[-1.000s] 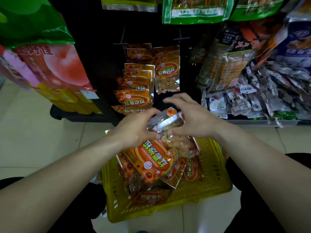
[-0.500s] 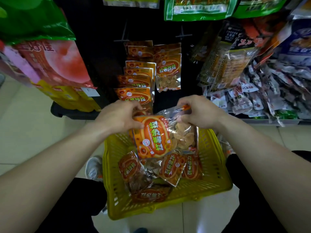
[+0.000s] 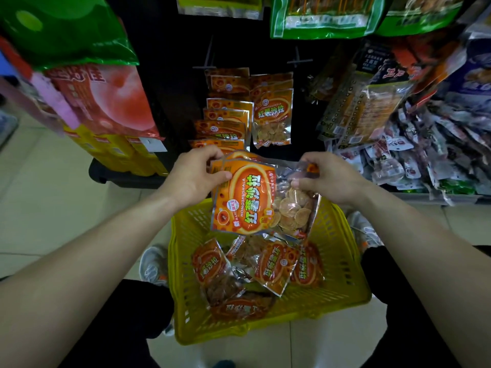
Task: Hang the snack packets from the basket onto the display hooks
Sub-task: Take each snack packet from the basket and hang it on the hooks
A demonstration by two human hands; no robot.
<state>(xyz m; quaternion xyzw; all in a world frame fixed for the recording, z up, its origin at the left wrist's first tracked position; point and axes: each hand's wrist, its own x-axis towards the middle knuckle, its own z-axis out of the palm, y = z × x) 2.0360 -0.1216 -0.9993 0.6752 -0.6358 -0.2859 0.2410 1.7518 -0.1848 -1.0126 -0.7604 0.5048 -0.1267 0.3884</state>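
Note:
An orange snack packet (image 3: pixel 247 197) with a clear window of round chips is held sideways above the yellow basket (image 3: pixel 342 264). My left hand (image 3: pixel 195 176) pinches its top-left edge, with a second packet edge behind it. My right hand (image 3: pixel 326 177) grips the foil end on the right. Several more orange packets (image 3: pixel 273 266) lie in the basket. On the black display, matching packets hang in two columns: the left column (image 3: pixel 225 120) and the right column (image 3: pixel 272 112), under thin hooks (image 3: pixel 208 63).
Large green and pink bags (image 3: pixel 79 75) hang at the left, yellow boxes (image 3: pixel 119 152) below them. Green-edged packets (image 3: pixel 326 17) hang overhead. A crowded rack of mixed snack bags (image 3: pixel 414 128) fills the right. My knees flank the basket on the tiled floor (image 3: pixel 45 197).
Both hands lifted the packet out of the basket and turned it printed face up, raising it toward the display. The view shifted slightly closer.

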